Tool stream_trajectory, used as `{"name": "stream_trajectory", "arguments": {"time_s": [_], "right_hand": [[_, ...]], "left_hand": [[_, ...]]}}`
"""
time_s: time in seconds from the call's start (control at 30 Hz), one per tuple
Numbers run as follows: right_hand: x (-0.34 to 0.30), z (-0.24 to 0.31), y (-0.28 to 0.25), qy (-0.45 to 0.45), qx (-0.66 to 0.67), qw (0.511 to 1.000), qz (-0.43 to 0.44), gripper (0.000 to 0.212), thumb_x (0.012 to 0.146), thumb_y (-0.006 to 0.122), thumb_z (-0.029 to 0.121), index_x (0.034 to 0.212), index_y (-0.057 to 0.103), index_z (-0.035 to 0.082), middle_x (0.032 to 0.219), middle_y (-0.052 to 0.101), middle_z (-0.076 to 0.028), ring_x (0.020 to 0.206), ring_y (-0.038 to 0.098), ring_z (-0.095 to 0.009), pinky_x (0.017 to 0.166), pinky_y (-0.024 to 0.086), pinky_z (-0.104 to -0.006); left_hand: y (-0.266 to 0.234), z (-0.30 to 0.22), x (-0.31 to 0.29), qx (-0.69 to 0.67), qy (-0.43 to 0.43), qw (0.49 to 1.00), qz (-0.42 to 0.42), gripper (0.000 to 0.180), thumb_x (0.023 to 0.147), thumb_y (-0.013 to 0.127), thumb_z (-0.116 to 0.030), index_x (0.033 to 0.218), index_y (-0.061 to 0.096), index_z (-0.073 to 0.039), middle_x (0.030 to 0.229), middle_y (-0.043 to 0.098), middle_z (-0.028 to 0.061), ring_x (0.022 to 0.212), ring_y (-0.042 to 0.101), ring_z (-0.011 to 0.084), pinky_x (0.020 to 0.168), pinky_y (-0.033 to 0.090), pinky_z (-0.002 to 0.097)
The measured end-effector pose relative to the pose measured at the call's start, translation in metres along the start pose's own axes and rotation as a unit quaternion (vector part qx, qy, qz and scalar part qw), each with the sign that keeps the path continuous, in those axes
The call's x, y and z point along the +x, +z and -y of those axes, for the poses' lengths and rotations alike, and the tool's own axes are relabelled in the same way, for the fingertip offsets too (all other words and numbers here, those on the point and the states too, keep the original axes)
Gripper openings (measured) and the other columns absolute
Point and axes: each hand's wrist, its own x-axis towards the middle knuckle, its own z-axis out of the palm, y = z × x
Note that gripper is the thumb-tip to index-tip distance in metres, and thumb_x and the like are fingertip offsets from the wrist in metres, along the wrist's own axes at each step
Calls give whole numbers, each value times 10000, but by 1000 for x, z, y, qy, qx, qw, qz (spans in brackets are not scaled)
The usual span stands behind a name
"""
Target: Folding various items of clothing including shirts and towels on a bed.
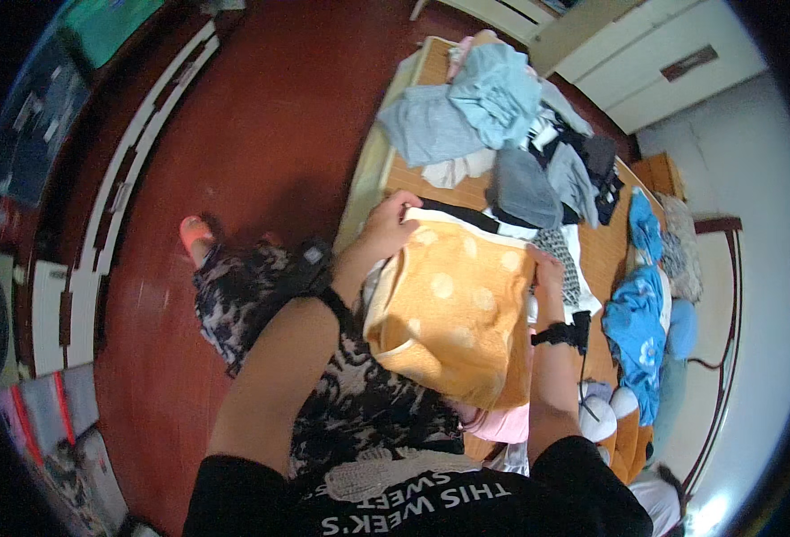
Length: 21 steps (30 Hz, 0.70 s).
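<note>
Towel (453,304), orange with pale dots, hangs between both hands above the bed (605,255). Left hand (393,222) and right hand (547,268) pinch its top corners closed. It looks soft, light and floppy; holding the corners suits it best.

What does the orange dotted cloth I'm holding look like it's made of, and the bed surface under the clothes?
The orange cloth looks like soft, matte terry or cotton: it drapes limply, with pale dots and a stitched hem. The bed surface seems to be a woven bamboo or rattan mat, tan and faintly glossy, though its weave is too small to confirm.
</note>
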Motion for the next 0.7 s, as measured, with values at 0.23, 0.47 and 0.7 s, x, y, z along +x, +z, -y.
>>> {"name": "stream_trajectory", "arguments": {"time_s": [0.23,0.47,0.7], "right_hand": [[-2,16,0,-65,77,995,-4,202,766,730,179,714,599,34,670,604,-24,571,528,-100,523,416,-244],[6,3,-17,-249,-43,964,80,192,748,722,87,878,593,29,779,600,-26,636,525,-122,637,457,-251],[-176,65,80,-339,-76,902,257,146,795,637,13,938,612,23,847,606,-20,763,562,-96,712,461,-230]], "left_hand": [[-8,-25,-7,21,-32,995,-88,220,753,686,-133,901,570,-16,747,606,62,723,585,122,615,459,293],[-11,-46,-20,191,87,975,-73,218,758,671,-177,900,569,-46,834,624,139,774,610,287,672,475,373],[-27,-20,15,-105,-97,960,-243,177,825,627,-191,951,560,-87,838,601,75,748,582,179,598,482,328]]}}
